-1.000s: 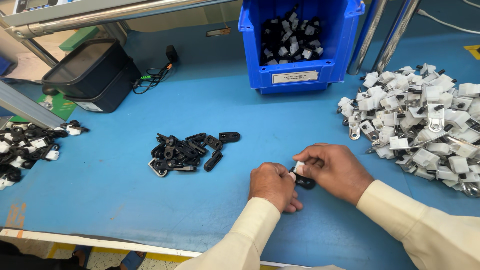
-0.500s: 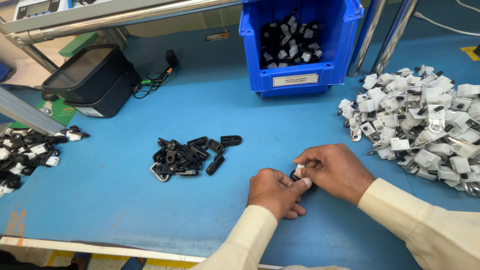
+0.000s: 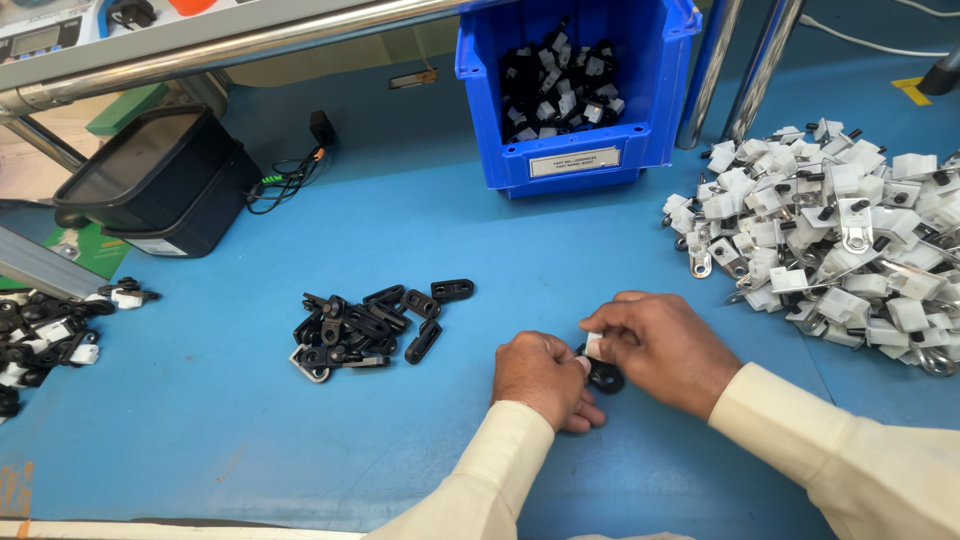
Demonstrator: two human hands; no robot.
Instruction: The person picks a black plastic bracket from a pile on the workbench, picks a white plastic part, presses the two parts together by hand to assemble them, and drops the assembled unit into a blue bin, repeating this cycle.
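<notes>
Blue workbench (image 3: pixel 400 230): both hands pinch one small part.
Left hand (image 3: pixel 540 375) and right hand (image 3: pixel 655 350) grip a black link with white cap (image 3: pixel 600 365) between the loose black links (image 3: pixel 365 325) and the white-capped heap (image 3: pixel 850 230).

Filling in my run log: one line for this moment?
left hand + right hand: pinching small black-and-white part | black links pile left | blue table

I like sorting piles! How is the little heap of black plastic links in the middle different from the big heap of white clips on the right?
The little heap of black plastic links is small, flat and all dark; the big heap of white clips is far larger, piled higher, with shiny metal bits. The black heap lies left of the left hand; the white heap lies beyond the right hand. Both rest loose on the blue table.
</notes>
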